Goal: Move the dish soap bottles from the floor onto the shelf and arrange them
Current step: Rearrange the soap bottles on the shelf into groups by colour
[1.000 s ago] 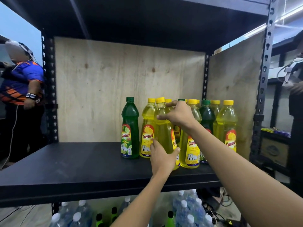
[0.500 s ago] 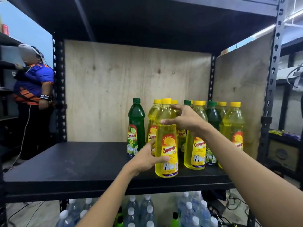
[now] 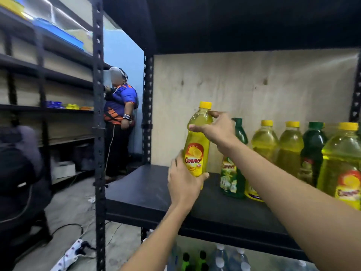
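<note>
Black shelf (image 3: 148, 190) board, plywood backing. Standing on its right half: green bottle (image 3: 233, 173), then yellow bottles (image 3: 263, 153) and another green, close together. Left half bare.

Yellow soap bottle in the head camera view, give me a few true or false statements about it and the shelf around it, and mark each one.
1. Both hands are on the yellow bottle. True: the left hand grips its base and the right hand its shoulder.
2. The held bottle has a green cap. False: its cap is yellow.
3. The held bottle is to the left of the row of bottles on the shelf. True.
4. The nearest bottle in the row, just behind the right hand, is yellow. False: it is the green bottle.
5. The shelf space left of the held bottle is packed with bottles. False: that stretch of the black shelf is bare.
</note>
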{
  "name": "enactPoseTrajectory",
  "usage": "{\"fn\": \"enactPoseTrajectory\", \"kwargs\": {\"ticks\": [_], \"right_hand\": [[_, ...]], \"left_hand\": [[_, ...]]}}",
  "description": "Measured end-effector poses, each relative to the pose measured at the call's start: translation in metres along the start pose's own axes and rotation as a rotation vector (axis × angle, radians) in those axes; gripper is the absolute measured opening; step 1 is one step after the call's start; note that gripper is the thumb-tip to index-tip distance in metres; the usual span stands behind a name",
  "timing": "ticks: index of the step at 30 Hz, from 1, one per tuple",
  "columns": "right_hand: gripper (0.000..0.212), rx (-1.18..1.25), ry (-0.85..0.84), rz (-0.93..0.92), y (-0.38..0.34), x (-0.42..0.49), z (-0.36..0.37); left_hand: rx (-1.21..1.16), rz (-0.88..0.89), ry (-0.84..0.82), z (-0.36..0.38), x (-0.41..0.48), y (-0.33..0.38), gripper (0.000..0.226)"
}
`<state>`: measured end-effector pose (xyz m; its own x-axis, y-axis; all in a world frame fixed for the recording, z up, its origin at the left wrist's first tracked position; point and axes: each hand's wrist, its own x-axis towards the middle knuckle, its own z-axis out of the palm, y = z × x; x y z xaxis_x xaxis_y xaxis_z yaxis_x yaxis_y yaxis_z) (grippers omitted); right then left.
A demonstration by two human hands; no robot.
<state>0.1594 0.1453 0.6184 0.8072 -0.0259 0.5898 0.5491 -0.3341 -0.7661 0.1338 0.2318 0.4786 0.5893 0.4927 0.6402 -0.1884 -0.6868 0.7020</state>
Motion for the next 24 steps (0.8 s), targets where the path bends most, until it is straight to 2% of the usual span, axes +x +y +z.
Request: {"fn": "enactPoseTrajectory", "kwargs": {"ticks": [5, 8, 13, 18, 24], "right_hand": [[0.065, -0.035, -0.059, -0.009, 0.001, 0.044, 0.083], [0.074, -0.093, -0.068, -0.013, 0.010, 0.075, 0.123], [0.075, -0.143, -0.088, 0.020, 0.033, 0.112, 0.166], [0.077, -0.146, -0.116, 0.058, 0.061, 0.137, 0.188], [0.076, -0.173, -0.092, -0.007, 0.076, 0.135, 0.198]], "left_hand": [[0.026, -0.030, -0.023, 0.006, 0.077, -0.056, 0.091], [0.022, -0.059, -0.018, 0.025, 0.119, -0.083, 0.090], [0.043, -0.098, -0.056, 0.056, 0.163, -0.118, 0.086], [0.114, -0.123, -0.122, 0.075, 0.183, -0.144, 0.085], [0.162, -0.096, -0.140, 0.077, 0.186, -0.155, 0.088]]}}
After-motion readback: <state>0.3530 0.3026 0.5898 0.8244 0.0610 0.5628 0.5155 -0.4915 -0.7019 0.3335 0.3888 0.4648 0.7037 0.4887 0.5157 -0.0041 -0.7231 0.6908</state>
